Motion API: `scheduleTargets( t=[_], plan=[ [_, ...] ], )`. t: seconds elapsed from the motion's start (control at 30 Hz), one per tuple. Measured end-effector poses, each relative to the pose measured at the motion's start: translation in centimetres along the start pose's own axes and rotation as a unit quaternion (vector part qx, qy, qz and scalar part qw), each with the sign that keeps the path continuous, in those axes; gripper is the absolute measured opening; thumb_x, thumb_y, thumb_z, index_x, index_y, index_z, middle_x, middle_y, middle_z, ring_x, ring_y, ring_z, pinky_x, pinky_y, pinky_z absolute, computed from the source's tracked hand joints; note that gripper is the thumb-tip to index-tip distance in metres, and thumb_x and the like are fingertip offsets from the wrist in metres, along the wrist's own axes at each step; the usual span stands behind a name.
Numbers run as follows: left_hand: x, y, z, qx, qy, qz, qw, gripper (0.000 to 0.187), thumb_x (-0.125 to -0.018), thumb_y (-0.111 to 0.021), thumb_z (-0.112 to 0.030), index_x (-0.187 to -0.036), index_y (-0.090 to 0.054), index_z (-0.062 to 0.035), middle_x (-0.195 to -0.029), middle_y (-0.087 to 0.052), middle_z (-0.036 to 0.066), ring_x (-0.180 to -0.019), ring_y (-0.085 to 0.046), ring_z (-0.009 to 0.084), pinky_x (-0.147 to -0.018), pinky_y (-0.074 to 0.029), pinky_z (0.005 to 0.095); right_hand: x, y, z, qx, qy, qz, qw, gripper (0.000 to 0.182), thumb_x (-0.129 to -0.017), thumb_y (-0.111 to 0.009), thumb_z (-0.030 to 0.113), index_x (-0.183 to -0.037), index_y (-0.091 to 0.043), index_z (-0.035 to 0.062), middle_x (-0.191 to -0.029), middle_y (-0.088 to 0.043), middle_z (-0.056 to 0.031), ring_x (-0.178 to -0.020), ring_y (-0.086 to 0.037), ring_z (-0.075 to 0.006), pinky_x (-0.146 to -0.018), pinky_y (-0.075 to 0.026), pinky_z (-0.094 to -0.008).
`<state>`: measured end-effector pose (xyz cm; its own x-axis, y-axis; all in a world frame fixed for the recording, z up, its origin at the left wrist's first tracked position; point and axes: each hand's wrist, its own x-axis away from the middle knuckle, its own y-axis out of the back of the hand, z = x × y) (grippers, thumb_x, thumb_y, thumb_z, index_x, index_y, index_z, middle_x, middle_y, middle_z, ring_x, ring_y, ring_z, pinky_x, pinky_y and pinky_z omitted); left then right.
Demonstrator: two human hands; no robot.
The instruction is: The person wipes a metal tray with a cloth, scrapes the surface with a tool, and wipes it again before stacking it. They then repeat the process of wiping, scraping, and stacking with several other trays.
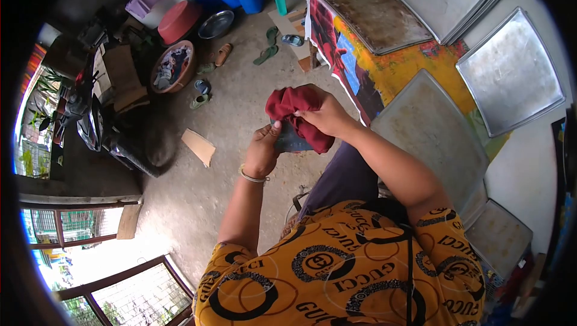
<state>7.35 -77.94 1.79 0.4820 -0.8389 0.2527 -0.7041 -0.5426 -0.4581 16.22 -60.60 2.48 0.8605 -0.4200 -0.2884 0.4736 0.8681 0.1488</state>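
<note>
My left hand grips the left edge of a flat dark grey-blue piece, thumb on top; its exact kind I cannot make out. Bunched over its upper and right part is a dark red cloth. My right hand is closed on this cloth and presses it against the dark piece. Most of the piece is hidden beneath the cloth. Both hands are held out in front of me, above the concrete floor and beside my knee.
Metal trays lean along the right wall, and a stained tray lies on the covered table. On the floor are a cardboard scrap, several sandals and a basin of clothes. A motorcycle stands at left.
</note>
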Motion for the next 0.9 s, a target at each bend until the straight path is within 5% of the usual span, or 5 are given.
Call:
scheduleTargets(
  t=[0.1,0.27,0.47,0.73,0.9],
  plan=[
    [0.2,-1.4,0.4,-0.051,-0.036,-0.039,0.997,0.03,-0.095,-0.051,-0.023,-0.098,-0.059,0.0059,-0.085,-0.065,0.01,-0.073,-0.064,0.018,-0.067,-0.053,0.0299,-0.7,0.3,-1.3,0.05,-0.012,-0.092,0.994,0.039,-0.078,-0.07,0.017,-0.112,-0.055,0.0034,-0.099,-0.064,-0.0187,-0.097,-0.063,-0.0302,-0.083,-0.047,-0.0364],
    [0.4,0.7,1.5,-0.187,-0.211,-0.232,0.931,0.044,-0.094,-0.056,-0.027,-0.06,-0.036,-0.0083,-0.06,-0.031,-0.006,-0.058,-0.023,0.0078,-0.048,-0.021,0.0269,-1.7,5.1,-5.9,0.117,-0.004,-0.232,0.966,0.039,-0.079,-0.07,0.021,-0.111,-0.057,0.0056,-0.097,-0.066,-0.0178,-0.095,-0.063,-0.0319,-0.081,-0.049,-0.0365],
    [-0.2,0.0,2.0,-0.231,-0.277,-0.316,0.878,0.046,-0.094,-0.057,-0.025,-0.059,-0.033,-0.0062,-0.058,-0.031,-0.006,-0.058,-0.024,0.0076,-0.047,-0.021,0.0281,3.5,-1.5,1.7,0.398,0.165,0.045,0.901,0.069,-0.07,-0.067,0.013,-0.131,-0.046,0.0372,-0.112,-0.048,-0.0208,-0.09,-0.06,-0.0381,-0.075,-0.053,-0.0423],
    [0.2,-0.2,-0.2,-0.33,-0.296,-0.316,0.839,0.041,-0.095,-0.055,-0.026,-0.062,-0.039,-0.0064,-0.06,-0.034,-0.005,-0.06,-0.028,0.0065,-0.049,-0.024,0.0277,3.9,5.2,1.0,0.498,0.033,-0.054,0.865,0.044,-0.074,-0.065,0.014,-0.116,-0.061,0.0234,-0.106,-0.05,-0.0184,-0.085,-0.062,-0.029,-0.061,-0.052,-0.0374],
    [-5.1,-2.8,0.8,-0.105,-0.269,-0.222,0.931,0.029,-0.097,-0.051,-0.026,-0.084,-0.057,-0.0009,-0.078,-0.059,0.002,-0.068,-0.051,0.0086,-0.059,-0.042,0.023,6.5,11.6,6.1,0.341,-0.05,-0.149,0.927,0.054,-0.066,-0.062,0.001,-0.117,-0.06,0.0184,-0.109,-0.056,-0.0151,-0.095,-0.058,-0.0344,-0.086,-0.047,-0.0378]
  ],
)
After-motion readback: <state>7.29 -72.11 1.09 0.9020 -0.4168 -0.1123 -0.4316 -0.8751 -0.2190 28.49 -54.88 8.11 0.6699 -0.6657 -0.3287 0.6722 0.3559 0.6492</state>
